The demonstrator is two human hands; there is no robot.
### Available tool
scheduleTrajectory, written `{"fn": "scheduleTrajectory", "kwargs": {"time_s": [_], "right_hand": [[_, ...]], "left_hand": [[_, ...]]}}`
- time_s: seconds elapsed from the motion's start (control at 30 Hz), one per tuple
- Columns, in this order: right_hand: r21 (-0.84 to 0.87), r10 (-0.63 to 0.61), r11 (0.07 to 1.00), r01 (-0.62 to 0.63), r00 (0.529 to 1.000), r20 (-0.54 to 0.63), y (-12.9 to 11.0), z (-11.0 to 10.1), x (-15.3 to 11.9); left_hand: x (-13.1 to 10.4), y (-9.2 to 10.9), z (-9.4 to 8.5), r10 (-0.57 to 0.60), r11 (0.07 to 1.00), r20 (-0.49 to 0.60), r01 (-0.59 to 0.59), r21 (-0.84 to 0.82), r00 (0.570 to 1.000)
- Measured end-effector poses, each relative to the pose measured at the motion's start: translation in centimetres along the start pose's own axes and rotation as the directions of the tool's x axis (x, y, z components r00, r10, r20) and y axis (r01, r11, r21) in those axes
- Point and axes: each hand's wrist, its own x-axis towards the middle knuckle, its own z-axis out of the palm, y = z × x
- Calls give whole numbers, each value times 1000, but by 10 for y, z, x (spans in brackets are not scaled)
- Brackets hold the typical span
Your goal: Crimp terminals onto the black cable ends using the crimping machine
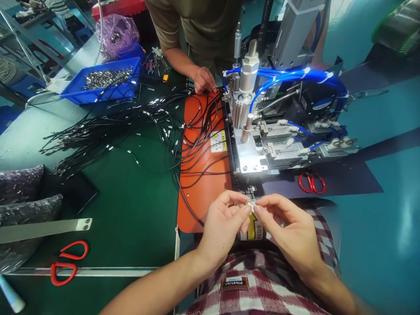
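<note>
My left hand [226, 221] and my right hand [287, 229] meet in front of the machine, thumbs and forefingers pinched together. Between the fingertips is a small pale metal piece [251, 203], gripped from both sides; its exact kind is too small to tell. Just beyond it stands the pneumatic machine [244, 151], with blue air hoses [295, 75]. Left of my hands is an orange plate [206, 188] with a warning label. Black cables [193, 164] with small metal ends run across it.
A co-worker's hand [205, 81] rests at the plate's far end. A blue bin [101, 94] of metal parts, a purple bag [118, 35] and cable bundles [85, 133] lie leftward. Red-handled scissors [70, 262] lie front left, another red-handled pair [311, 183] on the right.
</note>
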Motion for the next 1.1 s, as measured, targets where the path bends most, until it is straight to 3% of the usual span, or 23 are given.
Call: {"fn": "scheduleTrajectory", "kwargs": {"time_s": [0.1, 0.23, 0.37, 0.5, 0.77, 0.97, 1.1], "right_hand": [[44, 23, 999, -22, 1000, -11, 1, -1, -1], [-51, -142, 989, 138, 987, -75, 2, -2, -1], [-150, -327, 935, 321, 945, -13, 1, -4, 0], [-249, -432, 865, 435, 899, 70, 2, -5, 1], [-290, -477, 837, 463, 878, 27, 7, -4, 0], [-325, -448, 829, 456, 888, 103, 6, -9, 2], [-426, -442, 771, 474, 879, 178, 4, -11, 1]], "left_hand": [[-1, -1, -1, 0, 1000, 3, 0, 14, 1000], [-1, -2, 0, -2, 999, 8, 1, 43, 1000], [-1, -1, 1, -21, 998, 6, 21, 55, 1000], [-1, 0, 2, -23, 998, -1, 23, 58, 1000], [-2, 0, 2, -20, 997, 1, 20, 75, 1000], [-2, 1, 4, -41, 995, -8, 41, 90, 999], [-3, -1, 3, -4, 978, -18, 7, 206, 1000]]}}
